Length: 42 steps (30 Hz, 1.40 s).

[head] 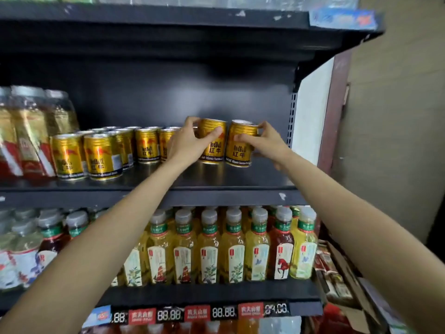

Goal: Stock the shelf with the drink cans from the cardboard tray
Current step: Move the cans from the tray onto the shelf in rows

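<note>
Two gold drink cans stand side by side on the black middle shelf [240, 179], right of centre. My left hand [190, 143] is wrapped around the left can [213, 148], thumb across its front. My right hand [265, 141] grips the right can [238, 150] from its right side. Both cans touch the shelf board and lean slightly toward each other. To the left, several more gold cans [101, 155] stand in rows on the same shelf. No cardboard tray is in view.
Bagged red and gold packs [29, 136] fill the shelf's far left. Bare shelf lies right of the held cans up to the white side panel [310, 116]. Below stand several tea bottles [209, 249] above price tags [224, 312]. A cardboard box [349, 285] sits at lower right.
</note>
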Motion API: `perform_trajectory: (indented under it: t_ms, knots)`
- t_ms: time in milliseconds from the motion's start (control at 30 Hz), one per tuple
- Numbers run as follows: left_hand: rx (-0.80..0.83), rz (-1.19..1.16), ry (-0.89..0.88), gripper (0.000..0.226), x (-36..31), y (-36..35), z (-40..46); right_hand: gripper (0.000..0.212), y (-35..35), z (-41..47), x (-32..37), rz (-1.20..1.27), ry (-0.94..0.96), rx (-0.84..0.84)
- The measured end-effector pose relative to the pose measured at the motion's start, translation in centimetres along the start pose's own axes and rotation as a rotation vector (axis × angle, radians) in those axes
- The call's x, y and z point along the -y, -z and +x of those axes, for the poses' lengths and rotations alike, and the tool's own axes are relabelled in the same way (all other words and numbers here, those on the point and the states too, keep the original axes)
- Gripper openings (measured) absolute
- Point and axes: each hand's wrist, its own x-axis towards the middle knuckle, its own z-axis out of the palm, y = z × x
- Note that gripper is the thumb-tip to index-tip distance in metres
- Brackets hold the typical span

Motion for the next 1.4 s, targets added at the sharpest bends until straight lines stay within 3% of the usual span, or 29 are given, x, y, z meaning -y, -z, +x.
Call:
perform_trajectory:
  t_ms: [67,167,267,533,667,733,800,867,933,1000,1400]
  knots:
    - [-0.024,0.098,0.004,0.067,0.3,-1.2,1.4,0.067,-0.1,2.5,-0.5,-0.107,0.010,0.013]
    - [-0.038,0.213,0.010,0.069,1.0,-2.8,3.2,0.052,-0.4,5.5,-1.1,-0.270,0.035,0.031]
    - [-0.009,0.298,0.038,0.072,2.4,-4.1,4.8,0.065,-1.2,8.2,-2.1,-0.329,0.006,0.057]
    - [0.118,0.280,0.074,0.069,5.7,-4.7,6.6,0.056,-3.2,11.8,-4.4,-0.353,-0.037,0.122]
    - [0.097,0.452,-0.087,0.077,5.5,-3.1,6.3,0.084,-2.5,11.5,-4.1,-0.355,-0.008,0.222]
    - [0.011,0.651,-0.277,0.084,5.1,-2.0,5.7,0.106,-1.7,11.2,-3.8,-0.453,0.057,0.231]
    - [0.007,0.826,-0.456,0.086,5.0,-1.7,5.5,0.113,-1.6,10.8,-4.0,-0.587,0.157,0.209]
    - [0.085,0.928,-0.510,0.088,5.2,-2.1,5.6,0.099,-2.2,10.1,-4.4,-0.644,0.212,0.165]
    - [0.141,0.909,-0.487,0.087,5.5,-2.4,6.0,0.076,-3.0,9.7,-4.6,-0.672,0.238,0.070]
    - [0.164,0.862,-0.453,0.086,5.7,-2.2,6.4,0.068,-3.4,9.6,-4.5,-0.655,0.238,0.032]
    - [0.206,0.824,-0.350,0.086,8.6,-1.2,7.6,0.076,-5.9,11.2,-4.0,-0.517,0.155,0.111]
